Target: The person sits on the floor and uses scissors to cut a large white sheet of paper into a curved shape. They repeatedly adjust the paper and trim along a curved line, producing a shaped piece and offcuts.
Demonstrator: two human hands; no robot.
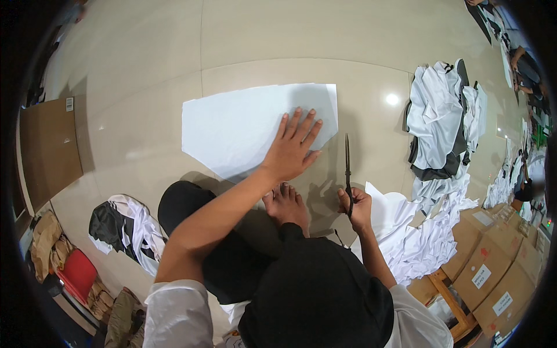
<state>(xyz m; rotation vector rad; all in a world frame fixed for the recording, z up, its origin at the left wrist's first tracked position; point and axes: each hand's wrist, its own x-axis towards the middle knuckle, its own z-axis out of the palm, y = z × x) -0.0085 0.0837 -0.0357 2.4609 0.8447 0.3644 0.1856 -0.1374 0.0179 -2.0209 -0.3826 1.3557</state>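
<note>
Pressing flat, the left hand [292, 148] spreads its fingers wide on the right part of a white sheet [243, 124] lying on the floor [133, 69], apparently to keep it from sliding. Just right of it, the right hand [357, 207] is closed around the handles of dark scissors [347, 168], blades pointing away alongside the sheet's right edge. Beyond that hand lies 1 heap of white cloth [415, 232].
</note>
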